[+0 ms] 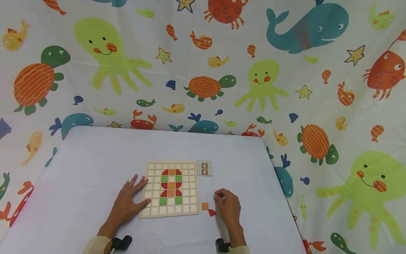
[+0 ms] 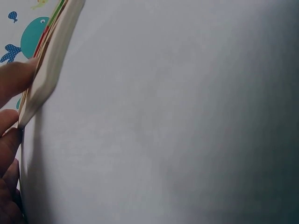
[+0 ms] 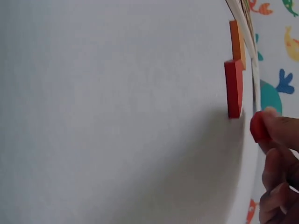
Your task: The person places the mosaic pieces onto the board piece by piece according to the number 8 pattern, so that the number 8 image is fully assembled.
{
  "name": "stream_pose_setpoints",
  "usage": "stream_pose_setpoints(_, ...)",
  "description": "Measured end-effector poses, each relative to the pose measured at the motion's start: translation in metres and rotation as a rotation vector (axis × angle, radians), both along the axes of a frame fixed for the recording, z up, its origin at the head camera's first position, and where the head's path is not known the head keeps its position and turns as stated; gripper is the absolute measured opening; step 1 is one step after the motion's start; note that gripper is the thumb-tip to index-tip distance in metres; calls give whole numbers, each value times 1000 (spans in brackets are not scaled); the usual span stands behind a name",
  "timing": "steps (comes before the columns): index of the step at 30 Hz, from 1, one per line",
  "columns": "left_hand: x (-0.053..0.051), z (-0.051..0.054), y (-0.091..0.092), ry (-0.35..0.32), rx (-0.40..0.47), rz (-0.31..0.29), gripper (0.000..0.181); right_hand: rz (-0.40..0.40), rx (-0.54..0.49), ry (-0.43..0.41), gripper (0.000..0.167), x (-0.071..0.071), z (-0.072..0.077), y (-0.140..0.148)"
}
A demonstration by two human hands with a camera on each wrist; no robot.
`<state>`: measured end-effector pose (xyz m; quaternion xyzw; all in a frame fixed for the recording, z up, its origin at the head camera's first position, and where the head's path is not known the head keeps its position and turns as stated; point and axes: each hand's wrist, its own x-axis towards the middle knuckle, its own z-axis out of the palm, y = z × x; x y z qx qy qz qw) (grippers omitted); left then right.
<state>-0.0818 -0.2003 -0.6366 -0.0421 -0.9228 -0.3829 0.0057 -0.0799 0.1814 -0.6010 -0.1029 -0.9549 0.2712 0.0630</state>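
A square wooden grid board (image 1: 187, 208) lies on the white table, with red, orange and green pieces set in its cells. My left hand (image 1: 128, 199) rests at the board's left edge, fingers spread, the thumb (image 2: 18, 77) touching the board's surface. To the right of the board, my right hand (image 1: 228, 206) pinches a small red piece (image 3: 259, 127) between thumb and fingertips, just above the table. Near that hand lie an orange square piece (image 1: 205, 206) and a red rounded piece (image 1: 212, 212). Part of the held piece is hidden by the fingers.
A small pattern card (image 1: 204, 168) showing a coloured grid figure lies at the board's upper right. The white table (image 1: 104, 151) ends at a cloth backdrop (image 1: 177, 70) printed with sea animals.
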Motion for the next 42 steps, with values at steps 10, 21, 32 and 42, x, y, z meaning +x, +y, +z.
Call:
stream_pose_setpoints(10,-1,1,1,30,13,-5,83,45,-256,40,15,1,6,-23)
stream_pose_setpoints(21,0,3,3,16,-5,3,84,227,-462,-22,9,4,15,-71)
stream_pose_setpoints(32,1,2,2,14,-3,-4,84,394,-551,-162,8,10,14,-114)
stream_pose_setpoints(42,1,3,1,22,-6,-6,83,418,-394,-146,9,13,6,-137)
